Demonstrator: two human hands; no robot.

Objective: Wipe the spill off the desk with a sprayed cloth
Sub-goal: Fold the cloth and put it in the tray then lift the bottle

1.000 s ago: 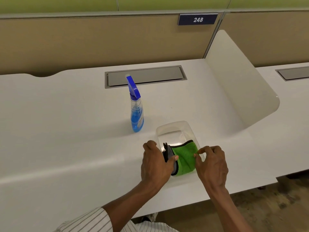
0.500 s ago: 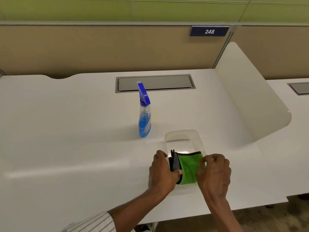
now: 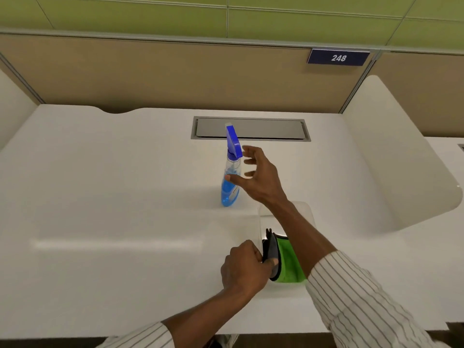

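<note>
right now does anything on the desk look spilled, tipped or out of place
Nothing stands out: no spill shows on the white desk, the blue spray bottle stands upright, and the folded green cloth lies in its clear tray.

A white laminate desk (image 3: 113, 197) carries an upright clear plastic spray bottle (image 3: 230, 182) with blue liquid and a blue trigger head. The right hand (image 3: 258, 177) is spread beside the bottle, thumb at its body, fingers apart and not clasped. The left hand (image 3: 244, 268) pinches the dark-edged border of a folded green microfibre cloth (image 3: 288, 262) lying in a shallow translucent plastic tray (image 3: 305, 209). A grey recessed cable hatch (image 3: 263, 129) sits behind the bottle.
</note>
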